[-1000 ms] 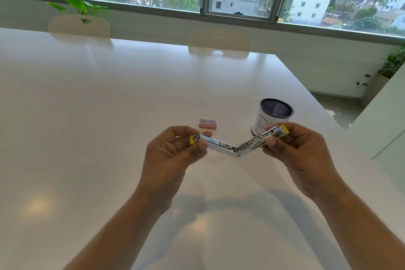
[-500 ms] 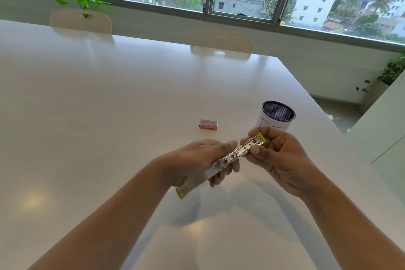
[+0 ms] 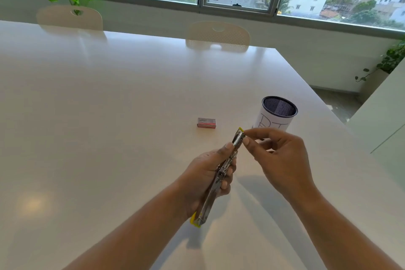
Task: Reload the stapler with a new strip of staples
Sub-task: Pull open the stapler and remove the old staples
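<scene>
A metal stapler (image 3: pixel 221 173) with yellow ends is swung fully open into one long bar, pointing away from me above the white table (image 3: pixel 109 116). My left hand (image 3: pixel 208 175) is wrapped around its middle, thumb up along the far half. My right hand (image 3: pixel 278 158) pinches the far yellow tip between thumb and forefinger. A small red box of staples (image 3: pixel 206 122) lies on the table beyond the hands, untouched. No loose strip of staples is visible.
A mesh pen cup (image 3: pixel 276 115) wrapped in white paper stands just behind my right hand, near the table's right edge. Two pale chairs (image 3: pixel 217 35) are tucked in at the far side under the window.
The stapler went from a shallow V held by both ends to a straight bar pointing away. My left hand shifted to its middle; my right hand followed the far tip leftward.
</scene>
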### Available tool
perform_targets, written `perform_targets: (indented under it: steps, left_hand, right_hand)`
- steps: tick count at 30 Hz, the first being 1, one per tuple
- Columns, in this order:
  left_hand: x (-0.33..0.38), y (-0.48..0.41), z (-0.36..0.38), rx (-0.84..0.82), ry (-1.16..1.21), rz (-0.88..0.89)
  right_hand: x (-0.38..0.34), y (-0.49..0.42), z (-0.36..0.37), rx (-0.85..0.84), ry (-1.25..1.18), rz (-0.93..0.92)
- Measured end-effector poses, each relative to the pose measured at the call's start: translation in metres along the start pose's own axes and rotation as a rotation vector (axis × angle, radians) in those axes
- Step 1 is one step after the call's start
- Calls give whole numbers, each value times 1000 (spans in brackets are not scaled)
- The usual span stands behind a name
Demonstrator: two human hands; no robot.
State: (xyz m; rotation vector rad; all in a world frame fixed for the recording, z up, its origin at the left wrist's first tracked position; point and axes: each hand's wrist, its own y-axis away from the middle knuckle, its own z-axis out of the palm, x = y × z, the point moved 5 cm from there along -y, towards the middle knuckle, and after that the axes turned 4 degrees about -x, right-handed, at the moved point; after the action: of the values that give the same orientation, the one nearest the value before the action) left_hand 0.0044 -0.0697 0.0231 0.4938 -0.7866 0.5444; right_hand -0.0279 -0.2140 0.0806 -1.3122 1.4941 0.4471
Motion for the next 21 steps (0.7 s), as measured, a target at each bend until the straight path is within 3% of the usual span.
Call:
perform_targets:
  steps: [5, 12, 18, 21]
  left_hand:
    - [-3, 1, 1, 62, 29, -28]
    - [1, 3, 1, 62, 26, -8]
    - [2, 4, 1, 50, -8, 23]
    - [2, 4, 0, 72, -21, 23]
  right_hand:
    - [-9, 9, 2, 84, 141, -220]
    - [-15, 13, 8, 40, 241, -315]
    - [-27, 8, 8, 28, 305, -324]
    - [-26, 7, 10, -29, 272, -240]
